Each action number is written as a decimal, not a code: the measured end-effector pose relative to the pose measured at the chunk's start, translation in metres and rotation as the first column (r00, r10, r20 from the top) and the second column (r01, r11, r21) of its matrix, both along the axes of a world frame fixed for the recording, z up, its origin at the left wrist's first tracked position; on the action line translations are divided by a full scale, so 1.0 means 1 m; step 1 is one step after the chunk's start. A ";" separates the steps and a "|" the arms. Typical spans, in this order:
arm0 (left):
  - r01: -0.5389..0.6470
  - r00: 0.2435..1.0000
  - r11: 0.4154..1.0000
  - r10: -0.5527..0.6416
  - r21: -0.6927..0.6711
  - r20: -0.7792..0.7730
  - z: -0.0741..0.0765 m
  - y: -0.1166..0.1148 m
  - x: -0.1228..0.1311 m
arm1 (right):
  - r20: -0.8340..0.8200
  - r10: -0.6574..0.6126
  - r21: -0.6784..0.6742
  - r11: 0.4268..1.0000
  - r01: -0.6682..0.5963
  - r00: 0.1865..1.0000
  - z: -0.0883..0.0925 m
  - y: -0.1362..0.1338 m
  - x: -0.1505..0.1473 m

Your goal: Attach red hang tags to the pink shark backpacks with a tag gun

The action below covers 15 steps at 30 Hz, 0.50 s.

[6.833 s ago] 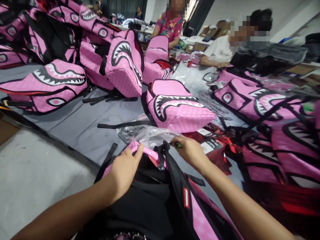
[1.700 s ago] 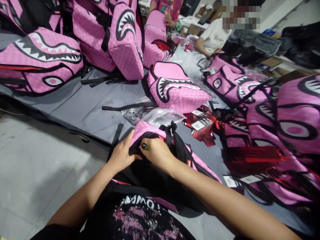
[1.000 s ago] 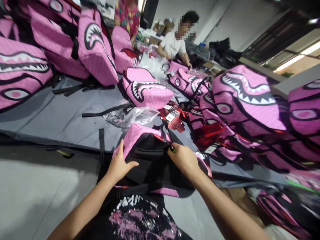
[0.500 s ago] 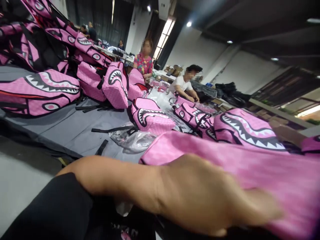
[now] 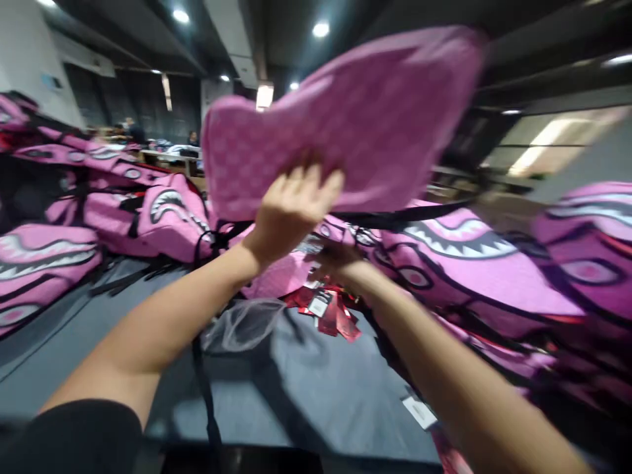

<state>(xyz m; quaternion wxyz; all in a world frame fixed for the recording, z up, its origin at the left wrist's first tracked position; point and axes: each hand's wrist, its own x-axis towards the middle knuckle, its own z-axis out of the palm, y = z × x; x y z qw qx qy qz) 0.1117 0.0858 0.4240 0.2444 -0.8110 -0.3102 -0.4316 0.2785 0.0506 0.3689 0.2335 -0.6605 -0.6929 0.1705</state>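
Note:
A pink checked backpack, blurred by motion, is raised above the table in front of me. My left hand grips it near its lower edge, the fingers sunk into the fabric. Below it my right hand reaches in behind a bunch of shiny red tags with a white label. Shadow and blur hide those fingers, so I cannot tell what they touch. Black straps hang from the raised backpack. Beneath it another pink backpack is partly covered.
Grey cloth covers the table. A clear plastic bag lies near my left forearm. Pink shark-mouth backpacks crowd both sides, among them a large one at right and another at left. A loose black strap hangs in front.
My view has swung and levelled. The pink backpack, low at the right before, is now raised in the middle in my left hand. My right arm has come into view.

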 end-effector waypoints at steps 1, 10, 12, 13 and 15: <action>0.040 0.999 0.998 -0.039 -0.047 0.022 -0.026 0.034 0.014 | -0.051 -0.003 -0.058 0.998 0.000 0.999 -0.023 -0.002 0.013; -0.059 0.998 0.854 0.041 -0.517 -0.046 -0.222 0.161 0.054 | 0.326 -0.575 0.357 0.810 0.465 0.751 -0.107 -0.060 0.195; -0.114 0.990 0.893 0.067 -0.436 -0.121 -0.229 0.127 0.045 | 0.455 -0.723 0.517 0.689 0.508 0.519 -0.085 -0.053 0.231; -0.127 0.982 0.909 0.059 -0.397 -0.178 -0.235 0.106 0.040 | 0.505 -0.743 0.505 0.667 0.548 0.440 -0.077 -0.045 0.246; -0.115 0.947 0.908 -0.021 -0.403 -0.319 -0.259 0.060 0.026 | 0.582 -0.716 0.379 0.658 0.650 0.385 -0.072 -0.028 0.272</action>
